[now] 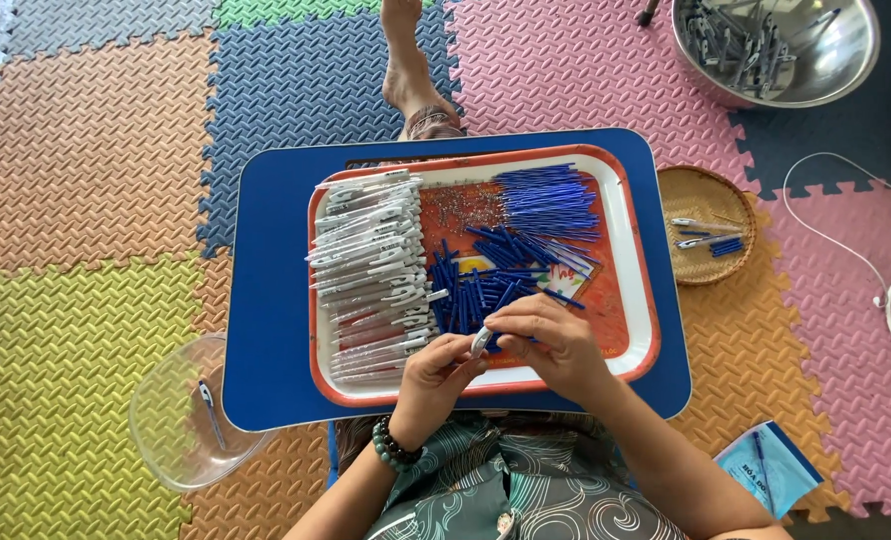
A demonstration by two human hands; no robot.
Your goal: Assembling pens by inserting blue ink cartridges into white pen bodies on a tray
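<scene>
A floor of interlocking foam mats [86, 180] in orange, yellow, navy, pink and green fills the head view, and a blue lap table [266, 300] sits on it over the person's legs. One orange-rimmed tray [646, 300] lies on the table. It holds one stack of white pen barrels [371, 270], too many to count, one bundle of blue refills [551, 200] at the far right, one looser heap of dark blue pen parts [476, 285] in the middle, and a scatter of tiny springs [461, 205] between them.

One clear plastic bowl [166, 440] beside the table's left corner holds a single pen. One woven basket [706, 190] to the right holds a few pens. One steel bowl [846, 60] at the top right is full of grey parts.

Both hands meet over the tray's near edge. The left hand [436, 375] is curled, fingers pinching a white pen piece [481, 340]. The right hand [551, 345] is curled too, fingertips closed on the same piece from the other side.
</scene>
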